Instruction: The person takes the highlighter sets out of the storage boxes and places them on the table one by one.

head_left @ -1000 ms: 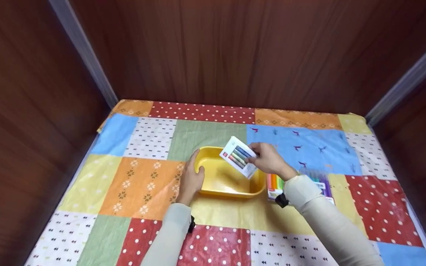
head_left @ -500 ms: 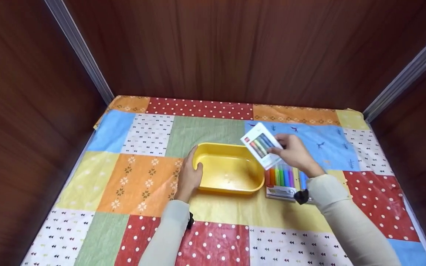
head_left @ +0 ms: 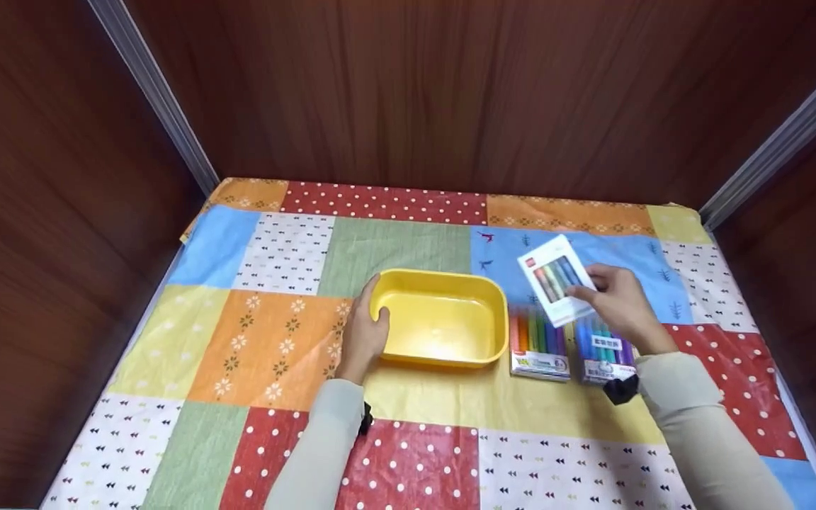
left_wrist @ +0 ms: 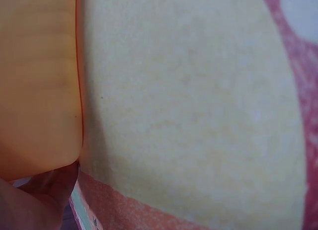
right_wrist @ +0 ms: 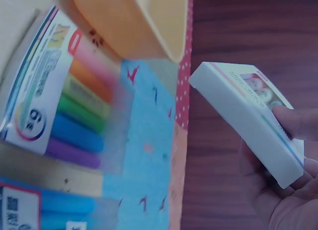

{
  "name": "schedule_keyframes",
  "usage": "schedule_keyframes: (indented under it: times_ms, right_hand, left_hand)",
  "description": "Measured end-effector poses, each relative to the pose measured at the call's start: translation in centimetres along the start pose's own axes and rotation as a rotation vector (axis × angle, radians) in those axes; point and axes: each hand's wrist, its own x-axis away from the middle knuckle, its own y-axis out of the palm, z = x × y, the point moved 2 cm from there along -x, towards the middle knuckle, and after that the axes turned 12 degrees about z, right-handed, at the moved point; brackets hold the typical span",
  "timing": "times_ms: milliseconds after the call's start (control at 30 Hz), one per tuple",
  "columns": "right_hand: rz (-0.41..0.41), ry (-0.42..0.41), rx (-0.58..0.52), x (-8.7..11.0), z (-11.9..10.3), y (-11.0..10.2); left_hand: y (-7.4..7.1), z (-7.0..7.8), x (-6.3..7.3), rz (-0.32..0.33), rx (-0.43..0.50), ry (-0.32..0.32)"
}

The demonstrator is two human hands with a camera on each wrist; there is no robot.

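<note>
My left hand (head_left: 364,338) holds the left end of a yellow plastic tub (head_left: 443,327), thumb over the rim and fingers along the outside. In the left wrist view only part of that hand shows, against the tub's wall (left_wrist: 39,91). My right hand (head_left: 622,303) grips a small white box (head_left: 555,282), raised above the table and tilted. Through the box's front window show several coloured sticks, whose kind I cannot tell. The right wrist view shows the thumb on the box's (right_wrist: 243,115) front and fingers behind it.
Right of the tub lies a pack of coloured highlighters (head_left: 540,358). Beside it a second pack of blue, green and purple pens (head_left: 605,354) lies partly under my right arm. A patchwork cloth (head_left: 273,347) covers the table; brown wood-grain panels (head_left: 408,92) stand around it.
My right hand has carried the white box rightward, from over the tub to above the two packs, which are now more exposed. My left hand stays on the tub.
</note>
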Motion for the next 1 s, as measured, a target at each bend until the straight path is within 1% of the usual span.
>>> schedule_keyframes:
  times_ms: [167, 367, 500, 700, 1000]
  right_hand:
    - [0.047, 0.041, -0.02, 0.3, 2.0, -1.5]
    - [0.089, 0.108, -0.096, 0.5, 4.3, -2.9]
    - [0.131, 0.161, -0.137, 0.6, 6.0, -3.9]
    - [0.19, 0.228, -0.112, 1.1, 8.8, -5.2]
    - [0.207, 0.331, -0.112, 1.7, 12.1, -6.6]
  left_hand:
    - [0.0, 0.1, -0.1, -0.008, 0.009, -0.004]
    - [0.0, 0.0, -0.1, -0.001, 0.014, 0.004]
    - [0.1, 0.0, 0.0, 0.001, 0.016, 0.008]
    - [0.1, -0.2, 0.0, -0.003, 0.014, 0.004]
    - [0.0, 0.0, 0.0, 0.002, 0.019, 0.005]
